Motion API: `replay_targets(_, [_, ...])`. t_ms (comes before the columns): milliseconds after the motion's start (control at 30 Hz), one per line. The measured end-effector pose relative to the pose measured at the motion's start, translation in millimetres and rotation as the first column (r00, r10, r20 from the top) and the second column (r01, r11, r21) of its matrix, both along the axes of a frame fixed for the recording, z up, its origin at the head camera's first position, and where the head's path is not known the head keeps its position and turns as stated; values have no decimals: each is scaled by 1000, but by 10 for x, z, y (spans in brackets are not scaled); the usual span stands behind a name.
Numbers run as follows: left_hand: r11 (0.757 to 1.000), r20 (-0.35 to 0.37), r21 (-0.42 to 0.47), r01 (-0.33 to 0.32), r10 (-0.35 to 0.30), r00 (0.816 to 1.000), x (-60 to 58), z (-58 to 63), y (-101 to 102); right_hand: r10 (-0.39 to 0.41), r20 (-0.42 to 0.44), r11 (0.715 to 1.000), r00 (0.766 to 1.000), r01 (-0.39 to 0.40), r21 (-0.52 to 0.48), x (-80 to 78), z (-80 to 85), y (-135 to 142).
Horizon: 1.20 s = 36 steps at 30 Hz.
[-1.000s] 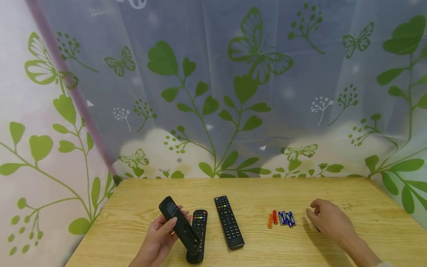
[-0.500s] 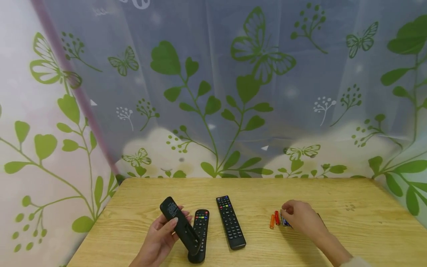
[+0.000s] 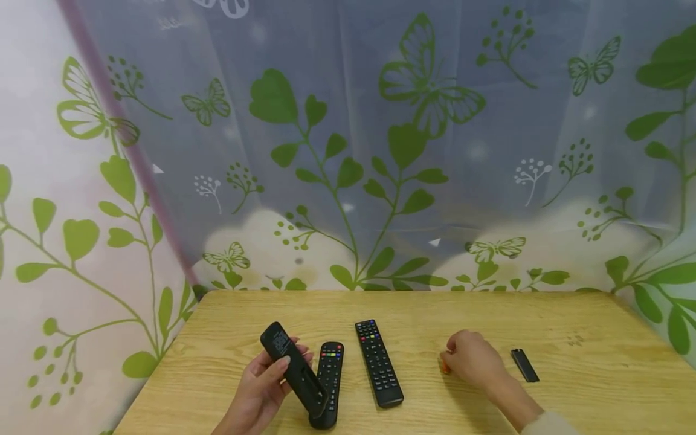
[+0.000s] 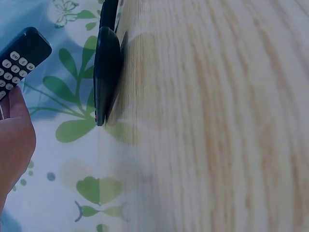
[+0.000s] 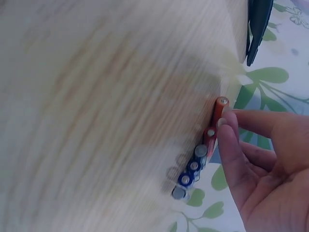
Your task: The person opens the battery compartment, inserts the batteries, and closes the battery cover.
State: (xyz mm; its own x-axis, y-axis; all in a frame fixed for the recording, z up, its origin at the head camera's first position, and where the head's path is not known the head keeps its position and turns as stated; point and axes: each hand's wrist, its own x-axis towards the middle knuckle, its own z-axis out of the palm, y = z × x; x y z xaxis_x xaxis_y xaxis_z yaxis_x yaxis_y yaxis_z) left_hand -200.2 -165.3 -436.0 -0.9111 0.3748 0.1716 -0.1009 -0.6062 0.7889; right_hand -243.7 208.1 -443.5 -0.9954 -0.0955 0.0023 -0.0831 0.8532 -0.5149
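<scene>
My left hand holds a black remote control with its back turned up and its long battery slot uncovered. In the left wrist view, that remote's keypad end shows beside the fingers. My right hand is bent over the batteries, thumb and index fingertips pinching the orange battery. Beside it lie a red battery and several blue-and-silver batteries, which the hand hides in the head view. A black battery cover lies right of this hand.
A second remote lies face up, partly under the held one. Another remote lies face up near the middle of the wooden table. A patterned curtain hangs behind the table's far edge.
My right hand has moved left from the battery cover, over the blue batteries, to the orange one. The cover has come into full view. The left hand keeps its hold on the remote.
</scene>
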Motion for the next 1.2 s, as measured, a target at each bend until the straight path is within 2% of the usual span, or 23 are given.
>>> replay_targets(233, [1000, 5, -16, -24, 25, 1000, 12, -16, -4, -6, 17, 999, 1000, 5, 34, 5, -9, -72])
replay_targets(400, [998, 9, -27, -56, 56, 998, 10, -31, -6, -11, 24, 1000, 1000, 10, 26, -3, -2, -99])
replay_targets(533, [998, 6, -17, -55, 55, 998, 8, -40, -12, 1, 38, 1000, 999, -1, 5, 0, 14, -106])
replay_targets(867, [999, -3, 5, -38, 38, 999, 13, -41, -21, -12, 89, 996, 996, 20, -92, 27, -6, -92])
replay_targets(1200, [997, 1, -22, -69, 69, 998, 27, -19, 3, -21, 105, 971, 994, 46, -236, 69, -53, -31])
